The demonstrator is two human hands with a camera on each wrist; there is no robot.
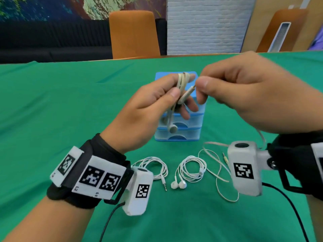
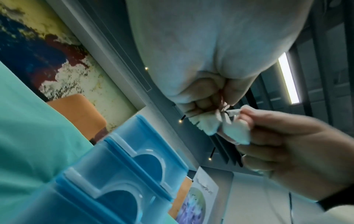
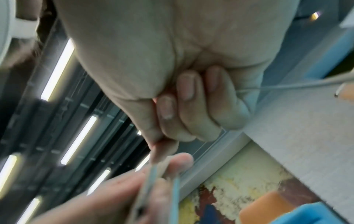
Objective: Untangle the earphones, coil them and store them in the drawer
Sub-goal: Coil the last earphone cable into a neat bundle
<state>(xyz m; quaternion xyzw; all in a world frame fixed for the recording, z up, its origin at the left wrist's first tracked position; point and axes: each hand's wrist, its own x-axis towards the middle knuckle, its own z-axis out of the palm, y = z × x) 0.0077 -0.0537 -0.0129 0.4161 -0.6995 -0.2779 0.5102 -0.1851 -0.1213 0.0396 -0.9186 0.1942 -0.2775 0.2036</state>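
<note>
The left hand (image 1: 153, 109) grips the beige earphones (image 1: 181, 82) looped round its fingers, above the blue drawer unit (image 1: 181, 135). The right hand (image 1: 244, 96), just beside it, pinches their cable, whose tail trails back to the worktop (image 1: 52, 102).

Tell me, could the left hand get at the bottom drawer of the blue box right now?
Probably not yet. The left hand has beige earphones wound round its fingers, and the right hand pinches the same cord. The bottom drawer itself looks shut, with bare cloth before it.
</note>
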